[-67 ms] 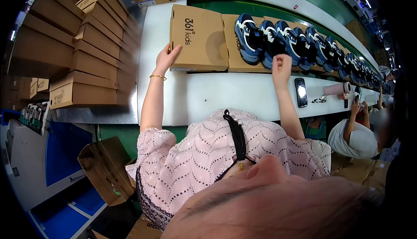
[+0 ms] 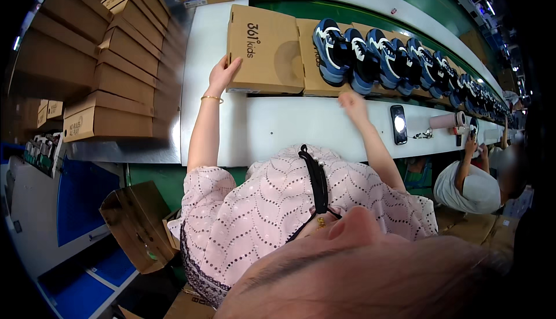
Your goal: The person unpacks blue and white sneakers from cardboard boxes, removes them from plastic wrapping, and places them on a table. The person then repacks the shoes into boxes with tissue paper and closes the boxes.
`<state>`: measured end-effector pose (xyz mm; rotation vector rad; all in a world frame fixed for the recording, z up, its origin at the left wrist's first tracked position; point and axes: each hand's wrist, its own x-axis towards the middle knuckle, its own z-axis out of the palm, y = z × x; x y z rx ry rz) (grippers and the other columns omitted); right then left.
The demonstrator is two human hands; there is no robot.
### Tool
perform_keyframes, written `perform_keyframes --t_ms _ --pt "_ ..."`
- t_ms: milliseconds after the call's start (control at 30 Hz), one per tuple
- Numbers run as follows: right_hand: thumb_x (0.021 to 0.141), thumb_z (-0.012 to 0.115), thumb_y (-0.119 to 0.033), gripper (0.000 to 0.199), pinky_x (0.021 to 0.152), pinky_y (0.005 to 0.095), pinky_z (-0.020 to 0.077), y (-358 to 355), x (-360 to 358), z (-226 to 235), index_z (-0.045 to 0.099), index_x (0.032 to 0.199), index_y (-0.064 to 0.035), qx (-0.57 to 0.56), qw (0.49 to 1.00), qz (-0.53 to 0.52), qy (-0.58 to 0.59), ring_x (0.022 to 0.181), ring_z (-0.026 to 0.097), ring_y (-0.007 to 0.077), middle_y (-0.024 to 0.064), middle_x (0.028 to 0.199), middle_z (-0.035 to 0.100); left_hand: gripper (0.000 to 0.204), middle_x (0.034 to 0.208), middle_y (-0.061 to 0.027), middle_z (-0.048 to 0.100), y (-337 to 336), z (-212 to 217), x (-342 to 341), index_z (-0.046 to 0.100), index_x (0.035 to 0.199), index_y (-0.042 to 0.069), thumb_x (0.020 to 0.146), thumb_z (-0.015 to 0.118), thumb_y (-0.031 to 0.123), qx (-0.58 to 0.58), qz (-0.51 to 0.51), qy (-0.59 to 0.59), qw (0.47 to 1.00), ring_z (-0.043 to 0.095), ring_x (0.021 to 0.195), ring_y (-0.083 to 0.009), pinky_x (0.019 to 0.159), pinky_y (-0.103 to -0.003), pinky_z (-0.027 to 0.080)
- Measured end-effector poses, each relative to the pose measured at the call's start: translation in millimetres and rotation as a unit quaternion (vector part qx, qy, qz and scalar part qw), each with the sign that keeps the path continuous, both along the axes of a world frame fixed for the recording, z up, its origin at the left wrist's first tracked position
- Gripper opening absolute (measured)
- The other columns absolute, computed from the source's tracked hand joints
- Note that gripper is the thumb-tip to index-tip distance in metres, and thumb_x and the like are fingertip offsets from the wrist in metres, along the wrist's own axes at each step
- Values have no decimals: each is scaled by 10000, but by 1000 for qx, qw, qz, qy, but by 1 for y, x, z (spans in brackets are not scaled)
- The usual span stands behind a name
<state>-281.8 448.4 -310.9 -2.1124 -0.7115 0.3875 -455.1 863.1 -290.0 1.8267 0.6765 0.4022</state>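
My left hand grips the near left corner of a closed brown cardboard shoe box, thumb over the lid and fingers at its side. To the right of this box, a row of more boxes carries blue, black and white sneakers, the first pair standing on the lid of the adjoining shoe box. My right hand is over the white worktop, just in front of those sneakers and apart from them. Its fingers are curled in and slightly blurred, with nothing visible in them.
Stacked shoe boxes rise on a metal table at the left. A phone, keys and a pink tumbler lie on the worktop to the right. Another person sits farther right. An open box stands low at my left.
My right hand has drawn back from the sneakers, moving left and toward me over the worktop. My left hand has kept its grip on the shoe box.
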Motion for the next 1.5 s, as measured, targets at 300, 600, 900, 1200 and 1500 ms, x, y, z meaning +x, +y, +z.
perform_keyframes --t_ms 300,600,900,1200,1500 --pt "824 548 -247 188 707 388 478 47 1 -19 677 854 -113 -214 957 40 -194 777 618 305 132 812 646 692 920 -118 639 -29 92 28 444 1246 41 800 526 563 84 -91 23 992 613 836 -195 750 -312 470" --pt "796 566 -265 194 683 420 476 213 -54 57 652 708 -116 -83 866 298 -393 741 605 302 97 728 627 548 1070 -249 536 -217 117 72 476 1158 -23 834 548 413 293 -263 -215 894 503 1049 -375 887 -412 417" --pt "761 496 -69 172 716 405 476 203 -17 28 590 896 -117 -94 875 366 -303 867 578 314 103 894 591 260 701 -153 636 -95 25 29 645 732 48 809 536 271 364 -153 167 903 624 663 -335 627 -437 496" --pt "626 752 -267 343 741 393 497 229 -10 44 643 924 -136 -298 810 349 -364 874 580 286 55 1025 527 323 985 -170 571 -114 12 0 642 852 13 796 561 320 489 -141 197 838 538 972 -285 807 -344 437" --pt "780 671 -180 256 759 274 409 198 11 115 567 946 -15 264 957 84 -91 852 523 190 68 891 520 349 1071 -158 473 -84 -16 57 542 999 5 701 634 163 536 46 188 821 474 1009 -275 752 -336 461"
